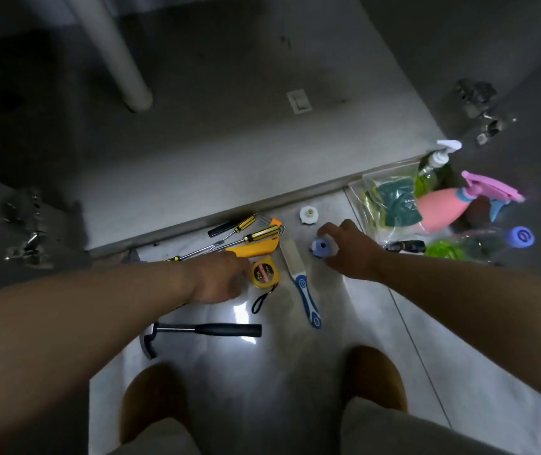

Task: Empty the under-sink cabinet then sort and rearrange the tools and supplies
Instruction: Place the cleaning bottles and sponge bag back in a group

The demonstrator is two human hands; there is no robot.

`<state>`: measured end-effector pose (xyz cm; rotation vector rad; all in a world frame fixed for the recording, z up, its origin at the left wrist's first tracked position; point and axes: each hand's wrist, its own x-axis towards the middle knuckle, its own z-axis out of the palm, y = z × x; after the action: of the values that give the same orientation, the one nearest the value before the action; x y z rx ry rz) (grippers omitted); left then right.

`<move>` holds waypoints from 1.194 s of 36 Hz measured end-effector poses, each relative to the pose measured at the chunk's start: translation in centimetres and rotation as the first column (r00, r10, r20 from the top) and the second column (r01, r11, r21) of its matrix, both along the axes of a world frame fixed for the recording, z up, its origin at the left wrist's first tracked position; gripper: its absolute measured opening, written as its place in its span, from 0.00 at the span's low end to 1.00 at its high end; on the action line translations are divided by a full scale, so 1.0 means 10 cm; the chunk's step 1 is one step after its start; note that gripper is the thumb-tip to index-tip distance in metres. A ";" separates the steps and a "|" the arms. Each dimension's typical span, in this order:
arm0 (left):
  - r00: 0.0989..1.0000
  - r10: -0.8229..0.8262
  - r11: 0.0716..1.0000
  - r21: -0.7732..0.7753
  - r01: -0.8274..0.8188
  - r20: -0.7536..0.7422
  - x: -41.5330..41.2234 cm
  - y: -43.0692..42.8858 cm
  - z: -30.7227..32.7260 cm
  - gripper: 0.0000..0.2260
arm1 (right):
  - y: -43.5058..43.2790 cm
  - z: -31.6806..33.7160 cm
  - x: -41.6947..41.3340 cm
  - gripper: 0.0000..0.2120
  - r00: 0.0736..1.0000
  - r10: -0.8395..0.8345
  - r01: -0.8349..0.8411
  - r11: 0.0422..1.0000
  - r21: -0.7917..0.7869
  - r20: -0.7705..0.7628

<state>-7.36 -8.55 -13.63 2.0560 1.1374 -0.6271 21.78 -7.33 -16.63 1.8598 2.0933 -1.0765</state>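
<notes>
right hand: my right hand [348,251] closes on a small blue cylinder [322,247] low over the floor [295,372], fingers curled round it, just before the open cabinet [229,142].
left hand: my left hand [220,280] sits knuckles-up just beside the yellow tape measure [265,274]; fingers curled under, and i cannot tell whether they grip anything.
tools: screwdrivers [246,238] and a yellow knife [252,247] lie beyond my left hand; a hammer [203,331] lies nearer me.
between the hands: a blue-handled brush [298,277].
supplies: a pink spray bottle [443,208] lies right of the cylinder.
</notes>
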 end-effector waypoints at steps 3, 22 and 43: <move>0.995 0.068 0.998 -0.011 -0.067 0.068 0.04 -0.04 -0.21 0.16 | 0.01 -0.18 -0.10 0.20 0.999 0.018 -0.019 0.999 0.040 0.027; 0.874 0.427 0.903 -0.062 -0.425 0.233 0.24 -0.26 -0.62 0.22 | 0.33 -0.35 -0.16 0.24 0.959 -0.245 0.204 0.946 0.250 0.145; 0.908 0.396 0.916 0.002 -0.400 0.137 0.45 -0.29 -0.54 0.12 | 0.48 -0.35 0.06 0.25 0.944 -0.020 -0.070 0.963 0.259 0.328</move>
<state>-2.82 -11.43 -18.99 1.7815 1.4385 -0.2659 22.41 -2.52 -20.17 1.9564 2.1331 -0.4484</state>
